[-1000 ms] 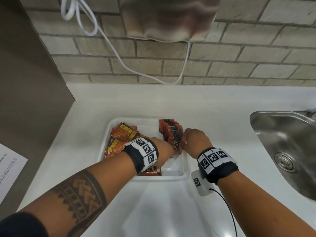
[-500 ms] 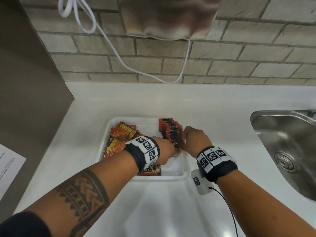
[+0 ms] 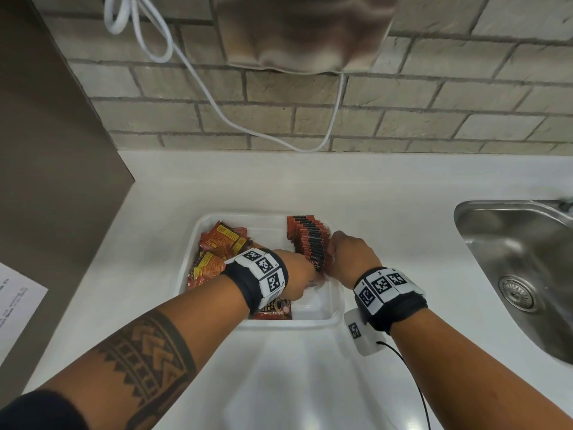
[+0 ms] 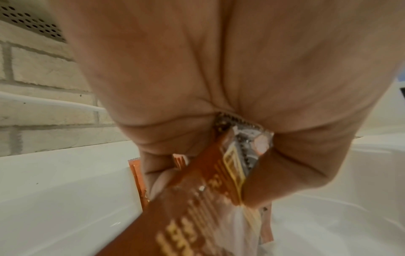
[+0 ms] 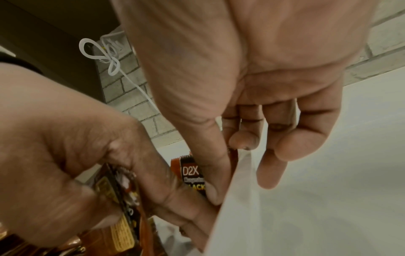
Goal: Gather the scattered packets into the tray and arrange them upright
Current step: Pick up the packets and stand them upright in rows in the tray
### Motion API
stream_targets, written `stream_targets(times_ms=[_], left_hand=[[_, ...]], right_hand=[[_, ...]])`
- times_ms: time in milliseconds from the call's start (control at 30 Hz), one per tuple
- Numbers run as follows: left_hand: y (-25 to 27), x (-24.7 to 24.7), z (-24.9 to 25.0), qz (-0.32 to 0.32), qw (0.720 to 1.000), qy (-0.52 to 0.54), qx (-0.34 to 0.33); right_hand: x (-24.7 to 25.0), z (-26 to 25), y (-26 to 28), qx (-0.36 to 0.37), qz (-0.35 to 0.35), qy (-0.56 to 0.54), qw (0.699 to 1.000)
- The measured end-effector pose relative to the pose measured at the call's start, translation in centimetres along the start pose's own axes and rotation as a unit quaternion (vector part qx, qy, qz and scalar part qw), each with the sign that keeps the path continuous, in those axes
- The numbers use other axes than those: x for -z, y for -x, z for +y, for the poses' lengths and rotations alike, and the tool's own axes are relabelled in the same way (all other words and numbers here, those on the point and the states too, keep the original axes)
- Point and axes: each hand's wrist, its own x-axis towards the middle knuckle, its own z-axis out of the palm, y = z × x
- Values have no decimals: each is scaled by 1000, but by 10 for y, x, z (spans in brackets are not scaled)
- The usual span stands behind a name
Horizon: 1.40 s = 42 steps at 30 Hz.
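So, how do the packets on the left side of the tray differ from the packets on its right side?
The left packets lie loose in a heap; the right packets stand upright in a tight row. The left packets face different ways and show yellow labels; the right packets show only their aligned top edges. Both groups are red-orange sachets inside the white tray.

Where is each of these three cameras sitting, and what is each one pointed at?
Head: worn on the head, looking down at the tray on the counter; both forearms, the left hand and the right hand show.
Left wrist: under the left hand, looking along the palm at the packet it grips.
Right wrist: under the right hand, looking along the fingers at the upright row; the left hand shows too.
Shared: all three show the brick wall.
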Motion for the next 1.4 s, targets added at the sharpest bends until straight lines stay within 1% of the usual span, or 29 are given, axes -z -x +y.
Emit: stream_targets(times_ms=[167, 467, 700, 800, 867, 1100, 1200, 1300, 1400], left_hand=[[2, 3, 2, -3, 1000, 10, 9], [6, 4, 3, -10, 1000, 1, -5], [11, 8, 3, -10, 1000, 0, 15], [13, 10, 0, -25, 999, -1, 29], [15, 10, -3, -29, 999, -9, 25], [22, 12, 0, -10, 1000, 0, 7], [27, 10, -2, 3, 1000, 23, 7], [37, 15, -10, 23, 998, 60, 24], [52, 22, -23, 47, 992, 107, 56]], right_hand=[[1, 0, 0, -3, -3, 1, 1000], [3, 1, 6, 2, -13, -6, 1000], [5, 1, 12, 8, -16, -17, 1000], [5, 2, 12, 9, -8, -20, 1000], [6, 2, 11, 6, -4, -22, 1000], [7, -1, 11, -1, -2, -22, 1000], [6, 0, 12, -2, 2, -22, 1000], [7, 1, 14, -4, 4, -22, 1000], [10, 1, 17, -11, -1, -27, 1000]])
